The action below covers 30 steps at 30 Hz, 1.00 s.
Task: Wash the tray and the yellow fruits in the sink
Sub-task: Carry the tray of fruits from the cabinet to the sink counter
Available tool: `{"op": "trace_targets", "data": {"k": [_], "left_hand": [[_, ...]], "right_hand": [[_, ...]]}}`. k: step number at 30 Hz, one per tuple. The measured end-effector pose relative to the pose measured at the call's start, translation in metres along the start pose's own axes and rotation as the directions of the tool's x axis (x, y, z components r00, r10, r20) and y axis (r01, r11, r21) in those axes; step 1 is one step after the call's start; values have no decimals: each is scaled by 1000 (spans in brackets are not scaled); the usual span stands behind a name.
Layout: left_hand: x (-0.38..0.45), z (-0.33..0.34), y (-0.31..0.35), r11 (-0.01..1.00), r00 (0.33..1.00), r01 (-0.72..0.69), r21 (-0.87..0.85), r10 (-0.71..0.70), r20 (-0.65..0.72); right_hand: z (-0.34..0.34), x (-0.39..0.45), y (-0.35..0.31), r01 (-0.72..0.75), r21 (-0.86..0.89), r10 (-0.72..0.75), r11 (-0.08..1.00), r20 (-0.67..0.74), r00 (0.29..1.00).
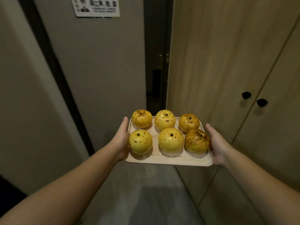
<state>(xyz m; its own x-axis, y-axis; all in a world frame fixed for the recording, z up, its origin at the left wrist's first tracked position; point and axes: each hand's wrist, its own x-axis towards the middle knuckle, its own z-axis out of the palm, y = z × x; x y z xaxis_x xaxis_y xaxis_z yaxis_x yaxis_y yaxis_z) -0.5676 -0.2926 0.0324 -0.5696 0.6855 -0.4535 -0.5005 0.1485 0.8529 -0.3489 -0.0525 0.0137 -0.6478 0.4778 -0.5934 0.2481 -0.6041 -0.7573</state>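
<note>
So you're at the carrying stage here, nothing's been washed yet and there's no sink anywhere in view. You've got the tray (168,160) held out in front of you at about waist height, your left hand (122,140) clamped on its left edge with the thumb lying along the rim, and your right hand (216,144) gripping the right edge the same way. Six yellow fruits (170,139) sit on it in two rows of three, all speckled with brown marks (the two on the right look the grubbiest), and there are brown flecks along the tray's near side too.

Ahead of you is a grey door (90,70) with a paper notice (97,7) up top, and wooden cabinet doors (235,78) to your right.

Next up, I'd guess you need to walk this to the sink. Keep the tray level, since those round fruits look free to roll and the rim is shallow.
</note>
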Motion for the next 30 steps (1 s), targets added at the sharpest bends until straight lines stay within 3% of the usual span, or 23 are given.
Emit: {"op": "trace_targets", "data": {"k": [6,9,15,30], "left_hand": [[-48,-59,-10,993,960,-78,-84,52,-274],[-82,-92,-19,987,935,-96,-129,45,-351],[-148,-161,-44,963,837,-132,-235,-19,-547],[-307,-315,-91,836,688,-327,-442,-110,-717]], "right_hand": [[70,30,1,-76,-138,100,987,177,979],[116,42,15,-90,-225,133,970,184,974],[213,44,53,-103,-371,222,923,293,930],[431,8,171,-17,-620,366,784,440,820]]}}
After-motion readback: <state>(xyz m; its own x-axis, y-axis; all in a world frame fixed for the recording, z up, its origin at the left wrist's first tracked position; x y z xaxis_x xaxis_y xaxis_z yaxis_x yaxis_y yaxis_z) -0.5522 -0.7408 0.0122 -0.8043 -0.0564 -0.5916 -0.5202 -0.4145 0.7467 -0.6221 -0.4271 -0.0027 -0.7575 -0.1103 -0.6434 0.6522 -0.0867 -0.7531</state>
